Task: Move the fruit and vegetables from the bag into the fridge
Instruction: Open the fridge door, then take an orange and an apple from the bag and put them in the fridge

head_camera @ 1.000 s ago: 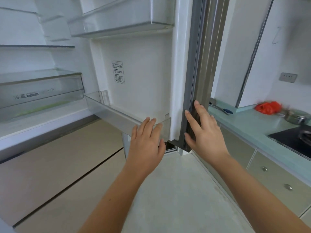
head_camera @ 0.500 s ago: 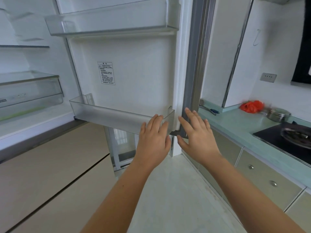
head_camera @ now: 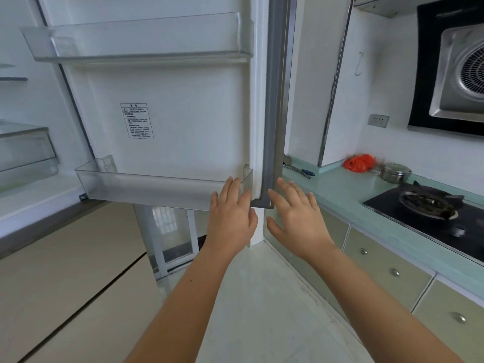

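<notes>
Both hands, left hand [head_camera: 231, 218] and right hand [head_camera: 296, 216], are spread flat and empty at the fridge door [head_camera: 183, 113] bottom edge. Judged step: handling the door. Orange bag [head_camera: 358, 162] sits on the tabletop [head_camera: 340, 189] at 2 o'clock; fetching it comes next.

Open white fridge door [head_camera: 183, 113] at centre, crumpled red plastic bag [head_camera: 358, 162] on pale green desk [head_camera: 337, 189] to its right, round steel lidded pot [head_camera: 395, 172] just right of bag, black glass hob [head_camera: 429, 208] in front of pot.

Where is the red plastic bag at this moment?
The red plastic bag lies on the green counter at the right of the head view, against the wall, just left of the steel pot.
</notes>
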Demonstrator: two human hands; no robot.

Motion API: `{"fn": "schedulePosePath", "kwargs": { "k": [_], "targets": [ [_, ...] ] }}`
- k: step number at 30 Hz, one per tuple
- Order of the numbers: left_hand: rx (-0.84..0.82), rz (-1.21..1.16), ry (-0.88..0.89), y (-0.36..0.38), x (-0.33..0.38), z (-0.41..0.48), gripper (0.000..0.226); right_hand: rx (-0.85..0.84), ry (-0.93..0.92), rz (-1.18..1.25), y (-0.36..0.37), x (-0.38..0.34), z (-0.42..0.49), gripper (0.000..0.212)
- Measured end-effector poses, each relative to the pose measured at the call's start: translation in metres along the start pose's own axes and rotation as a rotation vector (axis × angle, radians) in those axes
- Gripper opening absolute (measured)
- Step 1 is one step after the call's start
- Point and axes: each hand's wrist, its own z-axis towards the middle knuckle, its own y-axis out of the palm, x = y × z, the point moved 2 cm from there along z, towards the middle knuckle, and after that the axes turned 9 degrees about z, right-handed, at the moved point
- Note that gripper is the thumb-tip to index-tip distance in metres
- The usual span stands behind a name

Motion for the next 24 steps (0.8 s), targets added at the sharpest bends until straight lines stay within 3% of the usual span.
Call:
{"fn": "schedulePosePath", "kwargs": {
  "k": [5, 13, 18, 24],
  "targets": [
    [0.019, -0.036, 0.049, -0.007, 0.002, -0.009, 0.035, 0.075, 0.032, -0.06, -0.004, -0.003, -0.008, 0.053],
    [0.042, -0.176, 0.25, -0.025, 0.019, -0.049, 0.04, 0.165, 0.229, -0.19, -0.012, -0.033, -0.067, 0.05],
    [0.027, -0.346, 0.401, -0.028, 0.045, -0.077, 0.037, 0.217, 0.413, -0.284, -0.029, -0.043, -0.119, 0.039],
    [-0.074, -0.559, 0.575, -0.024, 0.104, -0.108, 0.037, 0.194, 0.7, -0.402, -0.049, -0.038, -0.198, 0.048]
  ]
}}
